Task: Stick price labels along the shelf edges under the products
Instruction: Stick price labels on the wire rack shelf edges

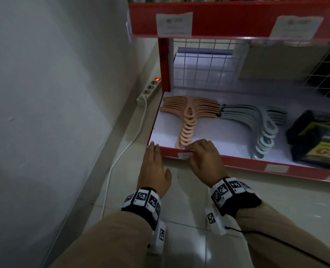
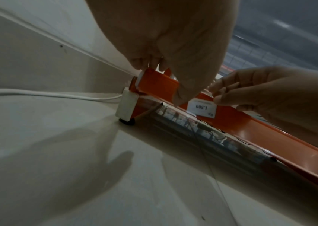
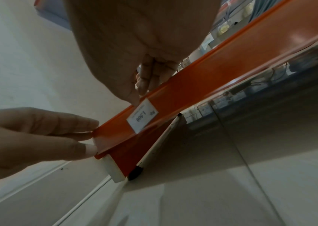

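Observation:
A small white price label (image 1: 183, 155) (image 2: 201, 109) (image 3: 142, 117) lies on the red front edge (image 1: 237, 164) of the bottom shelf, under a stack of peach hangers (image 1: 188, 120). My right hand (image 1: 197, 151) curls over the edge's top lip. Its thumb (image 3: 133, 97) pinches the label's upper corner against the edge. My left hand (image 1: 154, 157) (image 3: 57, 130) has straight fingers that touch the shelf's left end cap. The label's lower part looks slightly lifted off the edge in the left wrist view.
Grey hangers (image 1: 260, 124) and a black packet (image 1: 318, 140) lie further right on the shelf, with another white label (image 1: 276, 168) below them. The upper shelf edge carries two labels (image 1: 173, 23). A power strip (image 1: 148, 91) and its white cable (image 1: 125, 149) run along the wall at left.

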